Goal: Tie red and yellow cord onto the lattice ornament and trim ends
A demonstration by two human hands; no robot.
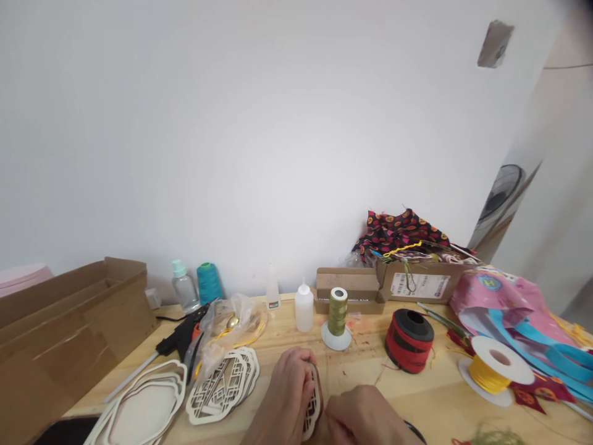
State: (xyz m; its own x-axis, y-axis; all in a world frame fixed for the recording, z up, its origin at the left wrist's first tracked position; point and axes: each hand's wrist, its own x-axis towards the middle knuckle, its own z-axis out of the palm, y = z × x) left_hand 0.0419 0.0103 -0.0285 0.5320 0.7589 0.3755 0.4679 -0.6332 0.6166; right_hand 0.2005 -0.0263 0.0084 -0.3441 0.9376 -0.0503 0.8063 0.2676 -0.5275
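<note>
At the bottom edge of the view my left hand [285, 395] is curled round a small white lattice cut-out [312, 405] with red showing behind it. My right hand [365, 417] sits just to its right, fingers closed and touching the same piece; what they pinch is hidden. A stack of white lattice cut-outs [225, 386] and a stack of white frame outlines [139, 408] lie to the left of my hands. Straight beyond them stands an olive thread spool [338, 312].
On the wooden table [365, 364]: a black glue gun [183, 337], crumpled plastic bag [234, 321], white squeeze bottle [304, 307], red cord reel [409, 340], yellow cord reel [493, 368], teal spool [209, 282], clear bottle [184, 287]. Cardboard boxes stand left [69, 327] and at the back [419, 281]; pink bag [509, 309] right.
</note>
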